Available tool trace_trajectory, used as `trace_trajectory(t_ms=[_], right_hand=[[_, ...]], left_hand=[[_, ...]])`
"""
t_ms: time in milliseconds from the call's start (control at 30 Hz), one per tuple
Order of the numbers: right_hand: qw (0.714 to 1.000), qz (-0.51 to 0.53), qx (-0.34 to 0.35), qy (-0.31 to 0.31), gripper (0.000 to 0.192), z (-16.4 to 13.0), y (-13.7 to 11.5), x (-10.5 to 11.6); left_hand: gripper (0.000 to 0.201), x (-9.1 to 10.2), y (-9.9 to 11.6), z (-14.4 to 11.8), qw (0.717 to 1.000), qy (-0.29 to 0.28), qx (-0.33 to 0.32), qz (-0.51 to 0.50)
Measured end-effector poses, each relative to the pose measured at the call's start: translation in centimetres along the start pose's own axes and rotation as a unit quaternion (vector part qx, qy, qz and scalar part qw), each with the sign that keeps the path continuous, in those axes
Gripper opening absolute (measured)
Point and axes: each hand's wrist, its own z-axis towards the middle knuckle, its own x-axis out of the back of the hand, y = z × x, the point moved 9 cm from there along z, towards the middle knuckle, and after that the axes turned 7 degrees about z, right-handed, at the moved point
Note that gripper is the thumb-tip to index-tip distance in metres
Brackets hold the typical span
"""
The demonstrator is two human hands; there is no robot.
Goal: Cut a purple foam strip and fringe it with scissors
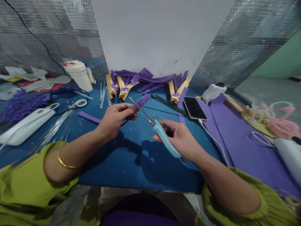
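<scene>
Between the thumb and fingers of my left hand (117, 117) is a purple strip (142, 100) whose end is cut into a fringe of small slits. My right hand (177, 135) is wrapped round the light blue handles of a pair of scissors (162, 135). Their blades point up and left and lie at the fringed part of the strip, apart at the tips. Part of the strip is hidden behind my left fingers. Another purple strip (89, 117) lies on the blue table (141, 169), just left of my left hand.
Small paper-wrapped lavender bouquets (124, 89), purple strips and green stems (164, 102) lie at the back. A phone (195, 108) with a white cable and purple sheets (225, 128) are right. A white cup (78, 75), glue sticks (103, 94) and white-handled scissors (80, 103) are left.
</scene>
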Motion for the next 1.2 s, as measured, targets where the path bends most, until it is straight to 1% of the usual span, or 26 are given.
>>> trace_trajectory(t_ms=[133,267,400,633,833,1033,1200], right_hand=[[0.998,-0.05,0.022,0.019,0.033,-0.14,-0.59,0.27],[0.998,-0.06,0.014,0.023,0.03,-0.19,-0.72,0.22],[0.998,-0.052,0.008,0.019,0.03,-0.23,-0.59,0.1],[1.0,-0.012,0.007,-0.008,0.03,-0.27,-0.34,-0.25],[1.0,0.006,0.012,-0.014,0.027,-0.27,-0.22,-0.52],[1.0,0.013,0.014,-0.02,0.029,-0.39,-0.34,-0.54],[0.999,0.015,0.015,-0.03,0.031,-0.4,-0.34,-0.61]], left_hand=[[0.023,-0.16,0.21,-0.03,1.0,-0.006,-0.012,0.007],[0.022,-0.14,0.18,0.0,1.0,-0.005,-0.016,0.017],[0.021,-0.18,0.07,0.03,1.0,-0.012,-0.015,0.014],[0.02,-0.28,-0.02,-0.03,1.0,-0.018,-0.01,0.005],[0.022,-0.3,-0.08,0.01,1.0,-0.013,-0.008,-0.01],[0.023,-0.15,-0.16,0.02,1.0,-0.009,-0.003,-0.016],[0.021,-0.04,-0.34,0.03,1.0,-0.003,0.017,-0.016]])
